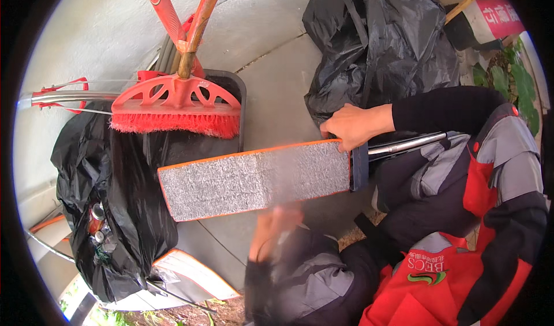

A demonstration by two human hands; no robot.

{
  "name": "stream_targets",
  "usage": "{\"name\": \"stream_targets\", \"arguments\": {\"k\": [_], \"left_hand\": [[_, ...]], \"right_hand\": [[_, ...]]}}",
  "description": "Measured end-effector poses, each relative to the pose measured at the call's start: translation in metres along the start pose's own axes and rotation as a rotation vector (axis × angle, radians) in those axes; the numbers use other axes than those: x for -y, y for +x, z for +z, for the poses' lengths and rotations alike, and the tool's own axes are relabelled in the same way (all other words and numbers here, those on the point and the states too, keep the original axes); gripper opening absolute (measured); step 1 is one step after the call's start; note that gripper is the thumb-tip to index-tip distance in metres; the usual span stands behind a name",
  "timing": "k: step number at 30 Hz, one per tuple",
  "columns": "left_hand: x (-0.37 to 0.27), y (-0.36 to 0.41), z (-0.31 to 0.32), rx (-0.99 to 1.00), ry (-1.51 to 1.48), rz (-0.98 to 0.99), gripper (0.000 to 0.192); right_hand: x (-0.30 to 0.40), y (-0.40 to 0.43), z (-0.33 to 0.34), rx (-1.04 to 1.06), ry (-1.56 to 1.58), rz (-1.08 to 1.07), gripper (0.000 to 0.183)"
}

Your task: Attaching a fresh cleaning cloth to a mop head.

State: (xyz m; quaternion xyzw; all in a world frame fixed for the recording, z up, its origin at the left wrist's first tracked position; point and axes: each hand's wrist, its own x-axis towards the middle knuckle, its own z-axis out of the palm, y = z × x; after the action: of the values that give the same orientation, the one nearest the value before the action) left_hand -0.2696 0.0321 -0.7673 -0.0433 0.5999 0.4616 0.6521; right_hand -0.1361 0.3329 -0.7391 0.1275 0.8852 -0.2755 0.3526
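A grey microfibre flat mop pad with orange edging lies across the middle, its fibre face towards me. My right hand grips the pad's upper right corner, fingers behind the edge. Beside that end show a dark blue strip and a metal pole. My left hand is at the pad's lower edge, blurred by motion; whether it holds the pad cannot be told. A white pad with orange edging lies at lower left.
A red broom stands over a dark dustpan by the white wall. An open black bag with rubbish is at left, another black bag at upper right. Wooden handles and plants are farther right.
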Motion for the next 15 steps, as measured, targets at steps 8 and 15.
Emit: {"name": "stream_targets", "arguments": {"k": [8,15], "left_hand": [[-0.089,0.047,0.028,-0.373,1.525,1.322,0.026],[-0.07,0.084,0.025,-0.202,1.685,1.222,0.029]], "right_hand": [[0.006,0.003,0.003,0.132,-0.036,-0.089,0.021],[-0.012,-0.01,0.021,0.133,-0.002,-0.144,0.035]]}}
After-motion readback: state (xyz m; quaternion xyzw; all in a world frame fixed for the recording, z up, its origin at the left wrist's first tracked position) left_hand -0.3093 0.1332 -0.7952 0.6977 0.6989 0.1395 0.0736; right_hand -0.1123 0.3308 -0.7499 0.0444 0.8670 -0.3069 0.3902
